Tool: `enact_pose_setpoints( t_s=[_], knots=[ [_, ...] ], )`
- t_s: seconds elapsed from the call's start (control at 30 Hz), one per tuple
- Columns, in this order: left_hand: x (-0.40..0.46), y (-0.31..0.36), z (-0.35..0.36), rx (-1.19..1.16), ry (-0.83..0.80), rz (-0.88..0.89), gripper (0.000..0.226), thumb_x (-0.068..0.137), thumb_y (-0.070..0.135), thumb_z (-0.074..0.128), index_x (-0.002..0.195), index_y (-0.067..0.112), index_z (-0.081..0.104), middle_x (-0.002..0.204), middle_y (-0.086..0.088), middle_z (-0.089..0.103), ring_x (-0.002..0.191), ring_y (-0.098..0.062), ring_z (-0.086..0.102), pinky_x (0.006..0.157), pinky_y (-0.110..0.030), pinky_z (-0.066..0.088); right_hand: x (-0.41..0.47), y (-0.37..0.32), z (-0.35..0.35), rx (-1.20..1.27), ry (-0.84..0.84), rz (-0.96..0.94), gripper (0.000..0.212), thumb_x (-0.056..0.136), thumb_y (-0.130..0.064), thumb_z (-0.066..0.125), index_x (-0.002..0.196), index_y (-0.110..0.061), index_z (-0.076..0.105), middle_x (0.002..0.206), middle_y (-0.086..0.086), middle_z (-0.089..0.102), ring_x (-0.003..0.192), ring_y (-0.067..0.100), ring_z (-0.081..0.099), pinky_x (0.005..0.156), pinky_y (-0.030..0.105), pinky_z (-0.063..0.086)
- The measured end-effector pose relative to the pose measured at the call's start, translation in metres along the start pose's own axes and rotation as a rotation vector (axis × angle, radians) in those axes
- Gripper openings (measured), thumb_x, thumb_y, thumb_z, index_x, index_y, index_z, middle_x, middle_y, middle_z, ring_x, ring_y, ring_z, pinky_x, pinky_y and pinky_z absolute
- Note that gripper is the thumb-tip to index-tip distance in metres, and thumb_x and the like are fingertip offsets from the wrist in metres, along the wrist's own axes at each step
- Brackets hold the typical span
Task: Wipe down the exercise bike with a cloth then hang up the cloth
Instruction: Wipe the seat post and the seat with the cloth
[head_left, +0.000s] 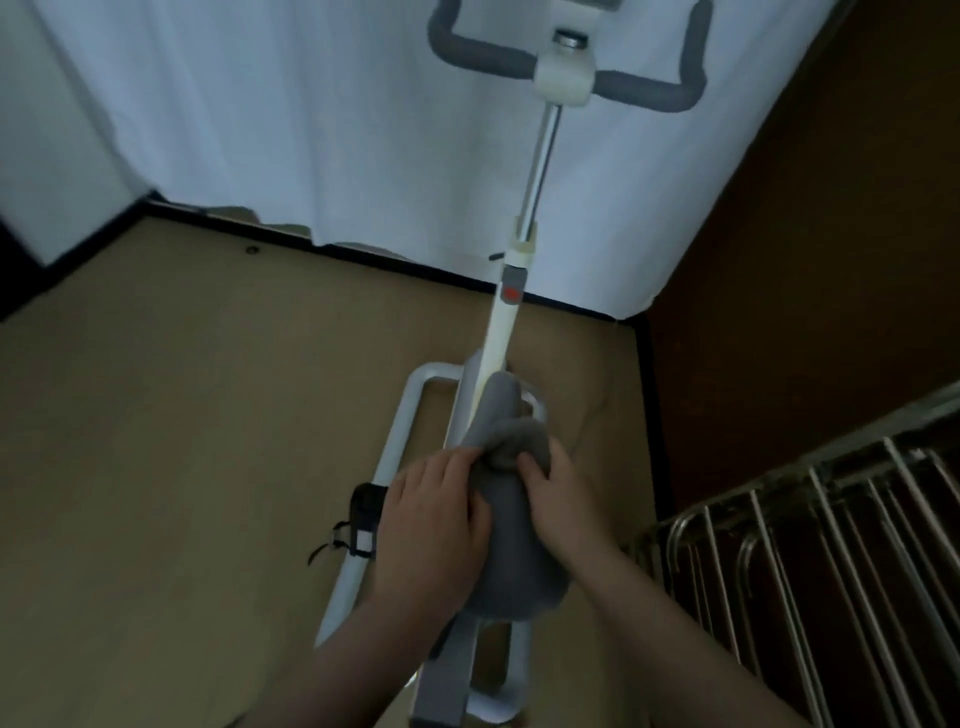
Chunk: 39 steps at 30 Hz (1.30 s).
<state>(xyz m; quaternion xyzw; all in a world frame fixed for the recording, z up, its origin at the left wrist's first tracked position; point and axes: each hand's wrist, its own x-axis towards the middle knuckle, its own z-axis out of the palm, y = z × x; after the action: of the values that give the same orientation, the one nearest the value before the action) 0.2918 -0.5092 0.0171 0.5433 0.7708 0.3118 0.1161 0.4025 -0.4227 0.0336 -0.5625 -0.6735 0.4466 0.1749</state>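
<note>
A white exercise bike stands below me, its grey handlebars at the top of the view and its stem running down toward me. A grey cloth is bunched over the lower frame of the bike. My left hand grips the cloth's left side, fingers curled into the fabric. On the cloth's right side my right hand holds it with curled fingers. The part of the frame under the cloth is hidden.
A metal drying rack with thin rails stands at the lower right. A black pedal with strap sticks out left of the bike. White curtain hangs behind; a brown wall is on the right. Tan floor lies to the left.
</note>
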Motion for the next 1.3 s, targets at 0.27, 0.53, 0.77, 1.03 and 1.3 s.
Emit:
enact_pose_setpoints(
  t_s=[0.27,0.53,0.77,1.03,1.3],
  knots=[
    [-0.015,-0.003,0.000,-0.290,0.214,-0.305,0.030,0.082,0.042,0.045,0.098,0.026,0.064,0.096,0.014,0.060,0.094,-0.006,0.055,0.082,-0.029,0.049,-0.015,0.014,-0.013,-0.339,-0.164,-0.654,0.044,0.096,-0.027,0.048,0.140,-0.032,0.044,0.142,-0.020,0.042,0.134,-0.001,0.036,0.108,0.023,0.034],
    [-0.021,-0.021,-0.010,-0.408,0.157,-0.216,0.022,0.087,0.036,0.052,0.102,0.028,0.067,0.104,0.017,0.059,0.103,0.002,0.051,0.091,-0.006,0.033,0.015,-0.007,-0.029,-0.536,-0.211,-0.668,0.046,0.093,-0.011,0.054,0.137,-0.024,0.048,0.140,-0.010,0.045,0.129,-0.004,0.034,0.107,0.006,0.022],
    [-0.016,-0.040,-0.019,-0.551,0.048,-0.177,0.015,0.085,0.030,0.060,0.099,0.033,0.065,0.104,0.021,0.058,0.104,0.000,0.052,0.091,-0.013,0.038,0.035,-0.024,-0.026,-0.621,-0.123,-0.613,0.041,0.091,-0.032,0.059,0.129,-0.017,0.053,0.125,-0.001,0.047,0.114,0.014,0.049,0.096,0.028,0.042],
    [0.004,-0.051,-0.022,-0.539,-0.012,-0.076,0.019,0.078,0.033,0.056,0.090,0.024,0.067,0.093,0.013,0.060,0.093,-0.006,0.053,0.083,-0.017,0.040,0.061,-0.058,0.005,-0.831,-0.232,-0.681,0.037,0.085,-0.036,0.064,0.118,-0.022,0.061,0.112,-0.001,0.063,0.105,0.015,0.052,0.090,0.041,0.046],
    [0.005,-0.053,-0.026,-0.554,0.000,-0.054,0.019,0.077,0.031,0.058,0.090,0.022,0.070,0.094,0.011,0.063,0.092,-0.003,0.053,0.083,-0.005,0.035,0.094,-0.085,0.007,-1.054,-0.583,-0.680,0.046,0.081,-0.061,0.047,0.113,-0.033,0.065,0.106,-0.014,0.062,0.116,0.007,0.047,0.115,0.035,0.008]
  ],
)
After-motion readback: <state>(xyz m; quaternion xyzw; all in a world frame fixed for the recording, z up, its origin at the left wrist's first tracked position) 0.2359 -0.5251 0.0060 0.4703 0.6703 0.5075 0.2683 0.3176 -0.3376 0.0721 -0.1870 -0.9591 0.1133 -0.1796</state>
